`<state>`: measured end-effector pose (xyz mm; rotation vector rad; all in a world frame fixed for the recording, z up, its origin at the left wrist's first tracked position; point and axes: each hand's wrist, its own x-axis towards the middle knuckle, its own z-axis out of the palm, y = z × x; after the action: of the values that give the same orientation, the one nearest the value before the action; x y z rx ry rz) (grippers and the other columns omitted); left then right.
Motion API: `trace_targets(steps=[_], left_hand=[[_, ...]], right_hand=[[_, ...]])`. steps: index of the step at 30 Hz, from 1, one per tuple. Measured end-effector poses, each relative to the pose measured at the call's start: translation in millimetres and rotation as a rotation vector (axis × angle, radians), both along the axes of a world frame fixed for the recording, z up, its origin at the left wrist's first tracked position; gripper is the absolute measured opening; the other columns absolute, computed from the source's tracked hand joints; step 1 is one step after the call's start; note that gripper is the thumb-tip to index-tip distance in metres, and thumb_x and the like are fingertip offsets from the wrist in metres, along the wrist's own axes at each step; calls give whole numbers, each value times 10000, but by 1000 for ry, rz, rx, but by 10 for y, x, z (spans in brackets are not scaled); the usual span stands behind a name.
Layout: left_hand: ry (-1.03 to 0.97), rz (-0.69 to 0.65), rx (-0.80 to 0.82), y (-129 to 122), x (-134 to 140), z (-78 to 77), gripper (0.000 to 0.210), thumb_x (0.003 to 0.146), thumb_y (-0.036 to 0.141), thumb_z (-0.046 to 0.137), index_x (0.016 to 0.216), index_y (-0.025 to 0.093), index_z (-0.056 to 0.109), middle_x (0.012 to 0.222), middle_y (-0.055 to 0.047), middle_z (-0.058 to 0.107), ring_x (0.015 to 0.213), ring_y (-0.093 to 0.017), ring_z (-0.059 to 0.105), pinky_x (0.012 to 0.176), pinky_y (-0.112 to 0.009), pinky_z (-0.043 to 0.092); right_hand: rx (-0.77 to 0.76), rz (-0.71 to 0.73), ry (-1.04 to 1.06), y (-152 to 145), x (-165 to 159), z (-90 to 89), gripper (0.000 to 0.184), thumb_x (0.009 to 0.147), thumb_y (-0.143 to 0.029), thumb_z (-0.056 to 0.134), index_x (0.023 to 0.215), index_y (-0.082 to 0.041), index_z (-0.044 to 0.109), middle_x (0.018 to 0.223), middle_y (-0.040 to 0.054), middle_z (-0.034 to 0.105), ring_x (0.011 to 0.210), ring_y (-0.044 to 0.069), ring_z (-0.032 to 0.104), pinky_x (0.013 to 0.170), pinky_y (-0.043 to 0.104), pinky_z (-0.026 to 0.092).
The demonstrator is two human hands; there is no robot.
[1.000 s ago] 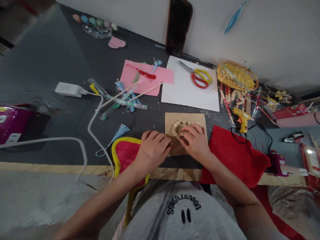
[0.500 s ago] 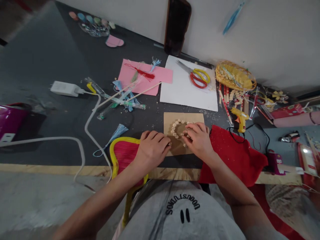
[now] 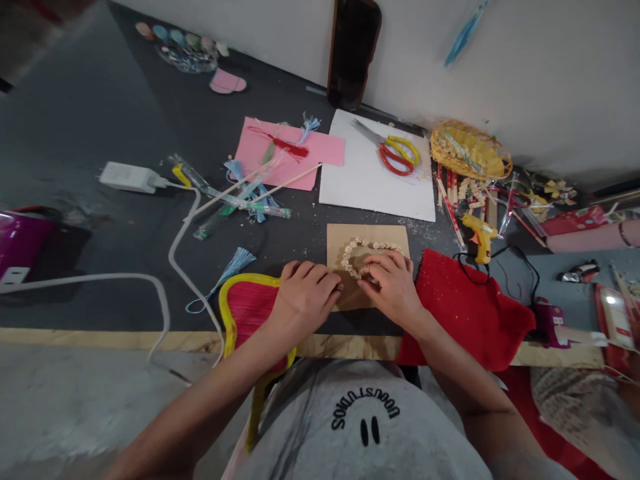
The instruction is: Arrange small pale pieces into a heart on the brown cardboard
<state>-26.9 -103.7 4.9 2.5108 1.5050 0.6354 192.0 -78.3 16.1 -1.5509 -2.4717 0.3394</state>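
Observation:
A square of brown cardboard (image 3: 345,300) lies at the table's front edge. On it small beige pieces form a curved outline (image 3: 349,255), partly covered by my right hand (image 3: 393,283). That hand's fingers are bent together over the outline's lower right part; what they pinch, if anything, is hidden. My left hand (image 3: 309,290) rests at the cardboard's left side, fingers curled and closed, with a tiny pale bit at the fingertips too small to name. Under the left wrist is a pink-red panel with a yellow rim (image 3: 250,303).
Scissors (image 3: 395,152) lie on a white sheet (image 3: 345,180). A yellow glue gun (image 3: 480,237) and red cloth (image 3: 465,313) are on the right, below a wicker basket (image 3: 470,170). Tassels, sticks and a white cable (image 3: 175,250) lie left. A phone (image 3: 353,53) leans at the wall.
My right hand has shifted slightly left and down, uncovering more of the upper right of the beige outline. My left hand has hardly moved.

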Motion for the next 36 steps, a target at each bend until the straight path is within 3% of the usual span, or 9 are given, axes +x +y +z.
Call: trace_targets(steps=[19,25,29,31,36], left_hand=[[20,-8,-43,0,-5,41,60,924,199,628,937,211,685,928,-41,726,883,-252,609,859,-447,395],[46,-26,-102,3,-33,125,95,893,201,659,983,215,683,962,-59,734,920,-269,618,869,-454,402],[68,-61,-132,2,-73,164,215,877,256,702,1084,214,667,1041,-69,735,962,-278,618,875,-447,405],[73,-76,-121,4,-84,160,212,897,269,682,1098,206,663,1072,-77,730,973,-275,616,875,-444,412],[47,-113,-125,25,-64,150,188,942,202,581,1096,212,687,1109,-86,728,988,-270,608,872,-451,442]], right_hand=[[35,-7,2,13,31,107,144,919,-407,731,945,-266,726,1196,18,751,1171,268,549,956,457,346],[40,23,-22,1,-13,72,118,928,-388,712,922,-274,738,1210,1,748,1193,268,531,980,477,336],[30,82,0,-33,17,129,246,886,-522,745,857,-278,740,1221,-13,740,1210,274,511,996,479,329],[38,89,7,-39,30,148,277,890,-556,732,925,-281,751,1226,-6,737,1202,269,514,992,469,338],[63,11,-9,-11,-9,96,220,983,-447,640,1076,-275,743,1228,20,740,1177,255,540,967,458,349]])
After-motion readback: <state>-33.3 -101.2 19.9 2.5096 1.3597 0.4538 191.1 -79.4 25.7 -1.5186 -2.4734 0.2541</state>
